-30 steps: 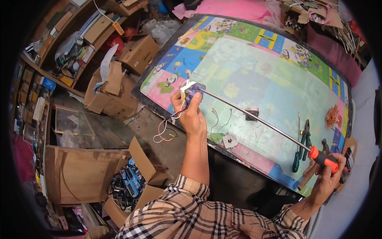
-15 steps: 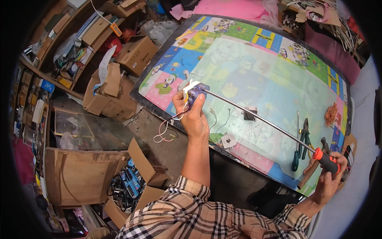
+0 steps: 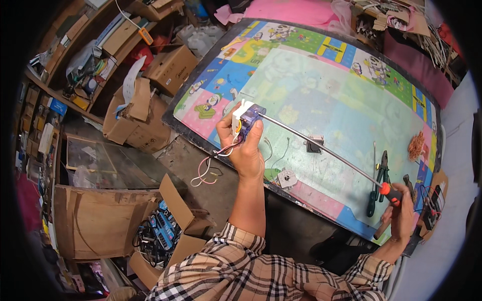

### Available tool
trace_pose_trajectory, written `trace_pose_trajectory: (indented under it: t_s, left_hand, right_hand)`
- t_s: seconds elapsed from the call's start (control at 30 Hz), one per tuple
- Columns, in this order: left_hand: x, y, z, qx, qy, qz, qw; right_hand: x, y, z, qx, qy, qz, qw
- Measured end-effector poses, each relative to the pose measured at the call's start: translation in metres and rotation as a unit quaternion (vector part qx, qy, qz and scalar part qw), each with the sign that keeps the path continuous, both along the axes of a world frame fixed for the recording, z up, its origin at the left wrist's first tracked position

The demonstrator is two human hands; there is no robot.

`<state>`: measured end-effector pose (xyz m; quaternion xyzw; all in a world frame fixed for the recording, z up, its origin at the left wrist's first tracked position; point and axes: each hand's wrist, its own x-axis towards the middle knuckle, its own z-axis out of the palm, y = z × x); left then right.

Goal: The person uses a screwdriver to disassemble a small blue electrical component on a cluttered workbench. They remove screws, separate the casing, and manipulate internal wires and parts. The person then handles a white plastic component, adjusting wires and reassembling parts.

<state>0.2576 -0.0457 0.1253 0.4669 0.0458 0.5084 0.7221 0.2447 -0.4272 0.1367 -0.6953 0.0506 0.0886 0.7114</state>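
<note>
My left hand (image 3: pixel 247 153) is closed round a small purple-and-white device (image 3: pixel 251 115), held up over the table's left front edge. Pink, white, yellow and dark wires (image 3: pixel 205 170) dangle from it beside my wrist. A long-shafted screwdriver (image 3: pixel 321 145) slants across the table, its tip meeting the device near my left thumb; whether it sits in a screw is too small to tell. At the right, the fingers of my right hand (image 3: pixel 402 215) are closed about the end of its red-and-black handle. Behind that hand, a hammer (image 3: pixel 407 181) is partly hidden.
On the patterned tabletop (image 3: pixel 296 95) lie green-handled pliers (image 3: pixel 383 168), a smaller screwdriver (image 3: pixel 371 203), a dark square part (image 3: pixel 315 144), a pale metal part (image 3: pixel 287 179) and a copper wire tangle (image 3: pixel 416 146). Open cardboard boxes (image 3: pixel 175 200) and shelves crowd the left. A meter-like box (image 3: pixel 433 208) sits far right.
My right hand and the screwdriver handle have shifted left, toward the device. The device has tilted slightly in my left hand, showing more of its white side. The box at the far right is now uncovered.
</note>
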Motion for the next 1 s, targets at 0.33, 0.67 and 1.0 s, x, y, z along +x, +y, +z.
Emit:
trace_pose_trajectory:
  t_s: [0.33,0.67,1.0]
  left_hand:
    - [-0.006,-0.001,0.008,0.083,0.032,0.068,0.994]
    - [-0.011,0.003,0.011,0.128,0.029,0.106,0.986]
    - [-0.017,0.01,0.012,0.115,0.039,0.09,0.988]
  right_hand:
    - [0.018,0.003,-0.044,0.282,-0.025,-0.082,0.956]
    - [0.023,0.017,-0.049,0.19,-0.045,0.015,0.981]
    - [0.028,0.013,-0.058,0.025,0.031,0.148,0.988]
